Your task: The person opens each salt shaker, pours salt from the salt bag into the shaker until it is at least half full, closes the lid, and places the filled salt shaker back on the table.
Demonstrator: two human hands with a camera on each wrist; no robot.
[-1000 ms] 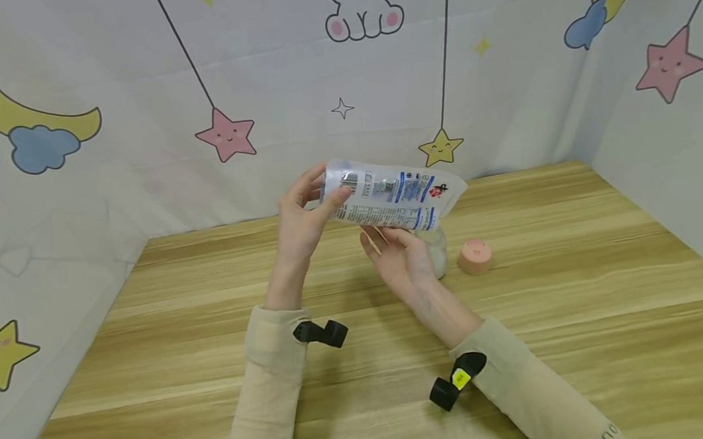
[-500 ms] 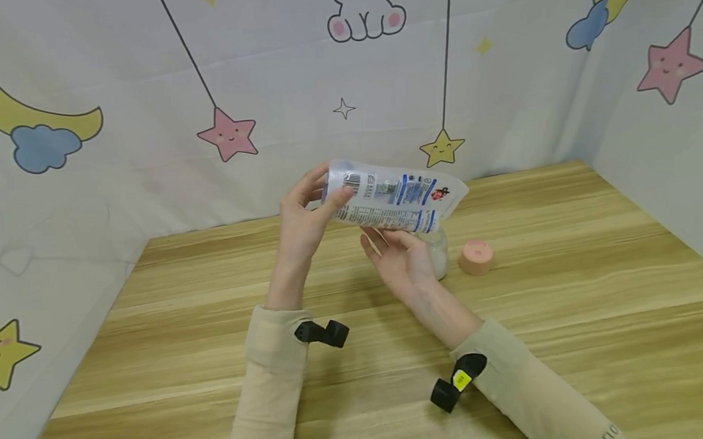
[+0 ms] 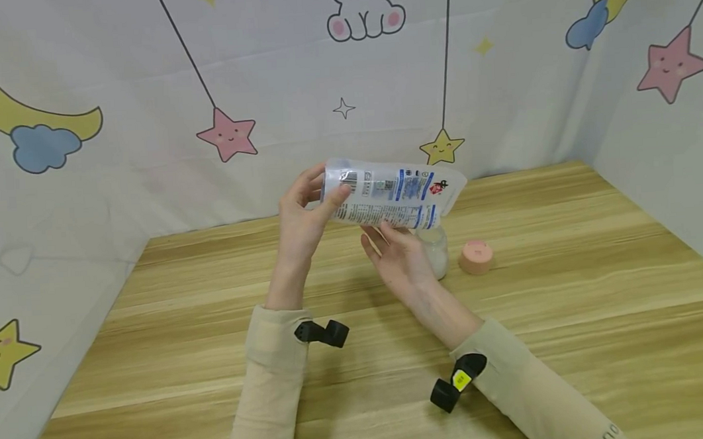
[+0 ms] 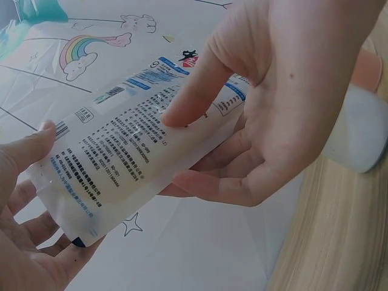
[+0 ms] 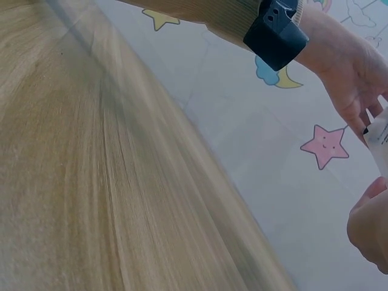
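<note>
I see the left hand [image 3: 300, 225] pinching one end of the printed bag [image 3: 394, 194], aloft over the counter [image 3: 211, 280] near the jar [image 3: 439, 258]. Right hand [image 3: 406, 263] underneath; whether it grips, I can't tell.

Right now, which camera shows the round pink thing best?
The head view: there the round pink thing sits on the table, uncovered. The left wrist view shows only part of it, by the jar; the right wrist view shows none.
</note>
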